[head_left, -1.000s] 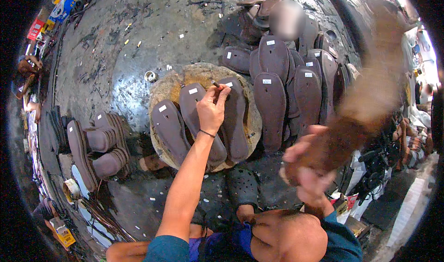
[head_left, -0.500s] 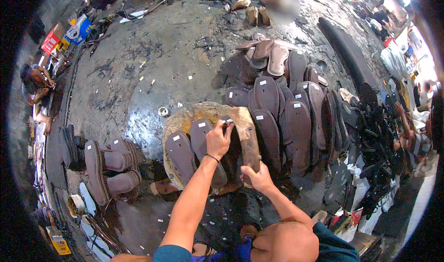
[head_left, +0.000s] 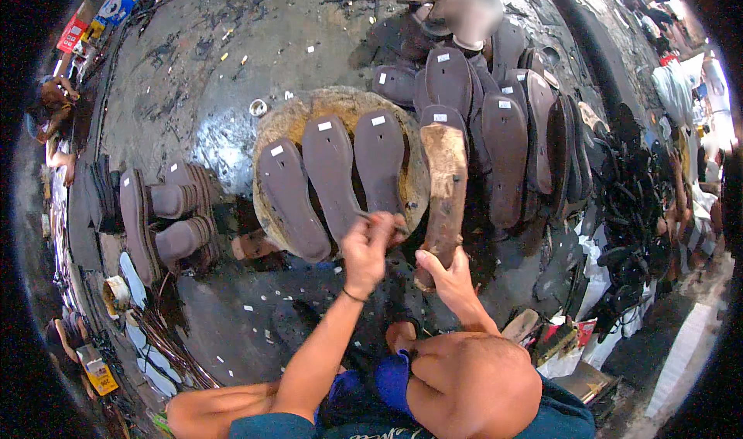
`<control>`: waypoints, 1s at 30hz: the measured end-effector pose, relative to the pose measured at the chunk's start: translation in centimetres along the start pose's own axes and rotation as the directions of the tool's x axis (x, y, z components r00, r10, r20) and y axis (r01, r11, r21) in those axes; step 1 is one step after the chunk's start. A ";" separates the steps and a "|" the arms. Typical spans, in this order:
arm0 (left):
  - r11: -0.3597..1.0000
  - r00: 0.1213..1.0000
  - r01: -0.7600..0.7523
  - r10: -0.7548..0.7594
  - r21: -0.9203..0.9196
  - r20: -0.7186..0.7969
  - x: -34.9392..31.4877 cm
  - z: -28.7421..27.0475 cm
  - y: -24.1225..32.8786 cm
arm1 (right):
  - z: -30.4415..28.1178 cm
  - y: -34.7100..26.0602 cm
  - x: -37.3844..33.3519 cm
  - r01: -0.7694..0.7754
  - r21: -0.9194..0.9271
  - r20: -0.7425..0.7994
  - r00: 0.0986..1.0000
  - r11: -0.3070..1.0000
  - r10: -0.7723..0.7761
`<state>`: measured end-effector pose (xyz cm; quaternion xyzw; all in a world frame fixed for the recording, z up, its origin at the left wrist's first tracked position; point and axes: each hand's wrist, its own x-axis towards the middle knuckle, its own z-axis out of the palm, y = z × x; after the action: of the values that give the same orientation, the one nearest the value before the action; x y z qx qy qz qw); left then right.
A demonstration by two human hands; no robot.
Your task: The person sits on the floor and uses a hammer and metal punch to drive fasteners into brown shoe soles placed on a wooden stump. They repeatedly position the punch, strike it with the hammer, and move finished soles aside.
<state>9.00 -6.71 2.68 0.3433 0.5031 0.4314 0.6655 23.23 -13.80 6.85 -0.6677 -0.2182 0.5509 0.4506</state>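
Three brown shoe soles lie side by side on a round wooden block (head_left: 267, 125), each with a small white label near its far end. My left hand (head_left: 370, 245) is closed around a thin dark rod (head_left: 395, 224), blurred by motion, over the near end of the rightmost sole (head_left: 379, 156). The left sole (head_left: 292, 199) and middle sole (head_left: 331, 172) lie untouched by my hands. My right hand (head_left: 449, 272) grips the near end of a worn wooden mallet (head_left: 445, 183), a long club-like piece held beside the block's right edge.
Many brown soles (head_left: 505, 160) are heaped right of the block. Stacked soles and straps (head_left: 139, 226) stand at the left. A long dark roll (head_left: 592, 60) lies at the far right, near piled black scraps (head_left: 631, 214). A small round tin (head_left: 258, 108) sits beyond the block.
My left hand has moved from the rightmost sole's far end to its near end. The mallet has shifted right, off that sole. The view has tilted, so the scene sits higher.
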 end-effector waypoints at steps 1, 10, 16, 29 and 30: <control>0.995 0.998 0.051 -0.053 -0.085 -0.018 1.1 -0.8 0.3 | -0.6 0.2 -0.6 0.047 -0.051 -0.054 0.997 0.998 -0.049; 0.959 0.985 -0.157 0.168 0.235 -0.030 6.6 0.9 0.2 | -3.8 -1.0 -3.5 0.134 -0.184 0.004 0.991 0.974 -0.136; 0.748 0.895 -0.379 0.446 0.545 0.011 5.7 1.0 -0.6 | -3.1 -11.0 -6.0 0.304 0.101 -0.046 0.953 0.947 -0.300; 0.944 0.995 -0.084 0.097 0.319 -0.025 6.8 0.4 1.8 | -4.1 -2.2 -2.0 0.008 0.090 0.195 0.980 0.996 -0.026; 0.984 0.997 0.006 0.007 0.180 -0.074 7.3 0.3 2.7 | -4.5 -1.7 -1.6 -0.005 0.075 0.162 0.987 0.997 -0.008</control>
<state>9.53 1.11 2.43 0.3861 0.5644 0.3967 0.6123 27.33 -15.84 9.02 -0.6030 -0.2338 0.6110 0.4566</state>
